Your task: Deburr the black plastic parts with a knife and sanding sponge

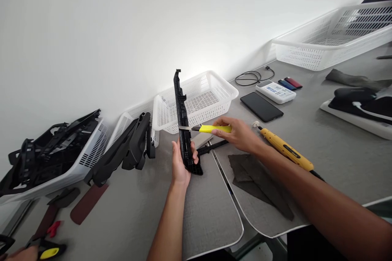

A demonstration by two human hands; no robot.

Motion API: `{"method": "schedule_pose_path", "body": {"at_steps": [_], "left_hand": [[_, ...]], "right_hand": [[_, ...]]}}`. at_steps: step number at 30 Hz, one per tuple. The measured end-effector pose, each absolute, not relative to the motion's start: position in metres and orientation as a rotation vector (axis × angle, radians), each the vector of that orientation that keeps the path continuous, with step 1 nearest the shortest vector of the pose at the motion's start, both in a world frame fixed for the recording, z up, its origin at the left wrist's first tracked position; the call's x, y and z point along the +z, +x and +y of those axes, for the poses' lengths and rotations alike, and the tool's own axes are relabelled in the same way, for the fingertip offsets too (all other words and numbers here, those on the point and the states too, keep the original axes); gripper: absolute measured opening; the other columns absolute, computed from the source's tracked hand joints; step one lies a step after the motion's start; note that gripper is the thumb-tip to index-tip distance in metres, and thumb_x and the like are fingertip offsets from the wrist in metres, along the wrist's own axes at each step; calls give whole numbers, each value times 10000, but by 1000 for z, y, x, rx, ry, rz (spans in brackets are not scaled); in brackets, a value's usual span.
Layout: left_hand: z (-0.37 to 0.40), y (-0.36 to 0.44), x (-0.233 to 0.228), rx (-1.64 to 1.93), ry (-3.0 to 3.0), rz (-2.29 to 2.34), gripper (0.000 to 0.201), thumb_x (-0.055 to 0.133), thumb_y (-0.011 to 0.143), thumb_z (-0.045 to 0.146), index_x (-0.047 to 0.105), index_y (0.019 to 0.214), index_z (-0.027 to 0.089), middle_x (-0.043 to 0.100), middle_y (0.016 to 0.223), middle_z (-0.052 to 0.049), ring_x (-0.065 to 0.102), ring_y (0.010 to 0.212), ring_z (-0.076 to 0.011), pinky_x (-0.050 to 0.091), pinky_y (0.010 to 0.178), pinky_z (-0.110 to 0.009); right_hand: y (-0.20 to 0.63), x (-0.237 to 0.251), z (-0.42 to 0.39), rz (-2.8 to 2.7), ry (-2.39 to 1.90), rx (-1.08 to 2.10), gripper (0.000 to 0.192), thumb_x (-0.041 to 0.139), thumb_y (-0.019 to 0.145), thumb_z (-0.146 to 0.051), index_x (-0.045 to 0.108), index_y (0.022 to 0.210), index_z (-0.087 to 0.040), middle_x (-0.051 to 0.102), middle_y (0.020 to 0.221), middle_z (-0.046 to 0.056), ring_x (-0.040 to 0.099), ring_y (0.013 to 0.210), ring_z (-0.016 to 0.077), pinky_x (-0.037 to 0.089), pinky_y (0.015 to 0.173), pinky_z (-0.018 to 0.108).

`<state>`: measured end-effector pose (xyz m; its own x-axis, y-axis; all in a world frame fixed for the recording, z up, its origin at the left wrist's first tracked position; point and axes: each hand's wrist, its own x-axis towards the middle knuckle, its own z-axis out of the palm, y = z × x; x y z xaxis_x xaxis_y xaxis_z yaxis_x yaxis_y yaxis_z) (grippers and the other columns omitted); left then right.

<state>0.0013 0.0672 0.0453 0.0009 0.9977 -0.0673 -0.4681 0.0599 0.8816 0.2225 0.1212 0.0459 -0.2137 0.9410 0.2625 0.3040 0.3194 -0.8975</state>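
Left hand (pixel 180 165) grip clasps black trim strip (pixel 183 122), upright; right hand (pixel 240 133) grip pinches yellow knife (pixel 211 129), blade leftward.

Your left hand (pixel 180 163) covers the lower back of the black plastic trim strip (pixel 183 122), so you can't see where its palm meets it. At eight o'clock, the picture's edge cuts off a yellow-handled tool (pixel 45 251) and a fingertip beside it. At two o'clock, the large white basket (pixel 333 36) runs out of frame. The print on the white device (pixel 275 91) is too small to read.
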Motion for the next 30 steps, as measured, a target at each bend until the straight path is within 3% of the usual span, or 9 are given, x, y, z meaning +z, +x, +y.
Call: {"method": "schedule_pose_path", "body": {"at_steps": [9,15,23,26,30], "left_hand": [[69,-3,45,1485,723,856,488,639,915,733,602,1011,257,568,804,17,500,550,-103,411,468,-210],[69,-4,45,1440,736,830,485,656,920,704,610,923,221,591,819,1,500,540,-94,413,454,-209],[68,1,46,1377,717,815,379,678,946,598,633,953,221,587,814,6,607,673,-150,552,681,-301],[68,2,46,1373,714,810,340,690,947,568,615,996,240,577,786,15,613,686,-166,547,718,-314],[70,0,43,1404,653,798,368,703,939,577,588,907,229,529,751,29,542,599,-125,509,618,-268]], "right_hand": [[217,47,116,-1916,-1028,997,345,663,954,-529,754,995,-199,780,921,50,663,814,219,459,731,316],[217,49,117,-1874,-1061,987,408,542,1004,-559,722,965,-194,742,870,45,617,772,208,423,689,306],[216,40,121,-1741,-1198,964,557,413,1020,-668,531,715,-217,532,666,-10,470,640,172,318,615,308],[212,38,120,-1684,-1191,992,576,419,1008,-697,578,745,-209,559,680,-2,487,648,175,332,615,307],[210,38,118,-1713,-1081,1046,488,518,992,-648,672,897,-195,654,786,23,566,748,199,402,678,309]]}}
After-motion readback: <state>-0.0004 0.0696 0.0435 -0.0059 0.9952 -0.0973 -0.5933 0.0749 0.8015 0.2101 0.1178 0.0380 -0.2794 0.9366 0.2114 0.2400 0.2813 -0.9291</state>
